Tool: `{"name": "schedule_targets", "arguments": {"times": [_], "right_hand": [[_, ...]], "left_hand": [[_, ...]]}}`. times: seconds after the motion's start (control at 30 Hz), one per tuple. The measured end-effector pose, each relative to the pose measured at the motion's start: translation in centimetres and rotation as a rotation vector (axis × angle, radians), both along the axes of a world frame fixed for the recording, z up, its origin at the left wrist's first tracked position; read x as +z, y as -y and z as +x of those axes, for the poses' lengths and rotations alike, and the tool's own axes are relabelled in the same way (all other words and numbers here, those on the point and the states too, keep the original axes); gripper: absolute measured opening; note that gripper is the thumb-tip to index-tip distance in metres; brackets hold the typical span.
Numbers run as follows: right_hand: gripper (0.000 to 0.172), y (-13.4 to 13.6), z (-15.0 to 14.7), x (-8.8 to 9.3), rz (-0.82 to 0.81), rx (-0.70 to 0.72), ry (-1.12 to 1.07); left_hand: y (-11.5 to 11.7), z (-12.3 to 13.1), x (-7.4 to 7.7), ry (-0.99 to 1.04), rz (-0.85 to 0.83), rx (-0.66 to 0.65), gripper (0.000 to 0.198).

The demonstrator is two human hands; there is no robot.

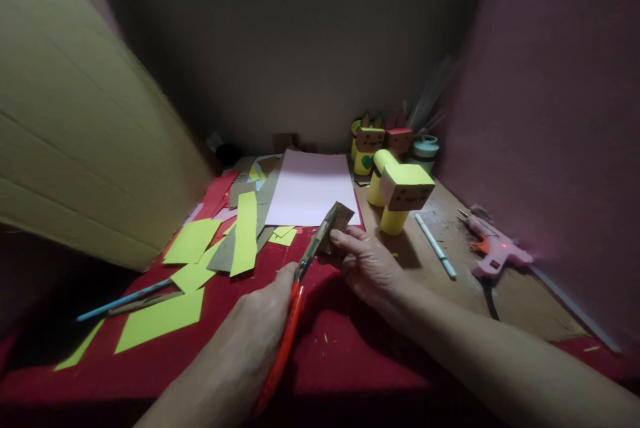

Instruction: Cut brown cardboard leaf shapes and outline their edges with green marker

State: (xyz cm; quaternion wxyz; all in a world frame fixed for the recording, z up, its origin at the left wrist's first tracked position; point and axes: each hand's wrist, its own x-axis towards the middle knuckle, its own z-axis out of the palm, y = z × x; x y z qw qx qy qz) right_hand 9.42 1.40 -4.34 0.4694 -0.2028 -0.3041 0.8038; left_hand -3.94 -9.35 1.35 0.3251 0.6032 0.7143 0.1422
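My left hand (pixel 263 321) is closed around the handles of a pair of scissors with red-orange grips (pixel 286 341). The blades point up and away, lying against a small piece of brown cardboard (pixel 344 215). Between the thumb and fingers of my right hand (pixel 367 261) that cardboard piece is pinched, its lower part hidden by the fingers. Just beyond my right hand stands a yellow paper-covered animal figure (pixel 407 188) with a box-shaped head and a drawn face. A large pale pink sheet of paper (pixel 315 181) lies behind the scissors' tips.
Yellow paper offcuts (pixel 163 318) and a blue pencil-like stick (pixel 123 300) lie at left on the red cloth (pixel 320 375). At right are a white marker (pixel 436 246) and a pink glue gun (pixel 500 241) with a red light. More box-headed figures (pixel 369 148) stand behind, beside a light-blue jar (pixel 425 148).
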Motion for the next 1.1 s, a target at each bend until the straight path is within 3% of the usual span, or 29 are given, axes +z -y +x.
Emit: {"name": "schedule_targets", "arguments": {"times": [0.2,0.37,0.67,0.9,1.1], "right_hand": [[0.018,0.0,0.1,-0.1,-0.013,-0.001,0.010],[0.017,0.3,-0.1,-0.3,0.007,0.025,0.030],[0.015,0.4,-0.2,-0.4,0.011,0.039,0.047],[0.013,0.2,-0.1,-0.7,0.014,0.034,0.059],[0.016,0.1,0.0,-0.6,0.032,0.053,0.106]], "left_hand": [[-0.3,-0.2,-0.9,-0.040,0.008,0.001,0.032],[-0.4,0.0,-1.6,0.109,-0.001,0.193,0.039],[-0.8,-0.8,-2.9,-0.014,0.167,0.002,0.036],[-0.9,-1.0,-3.6,-0.046,0.210,0.015,0.018],[-0.1,-1.3,-3.2,0.087,0.258,0.087,0.013]]}}
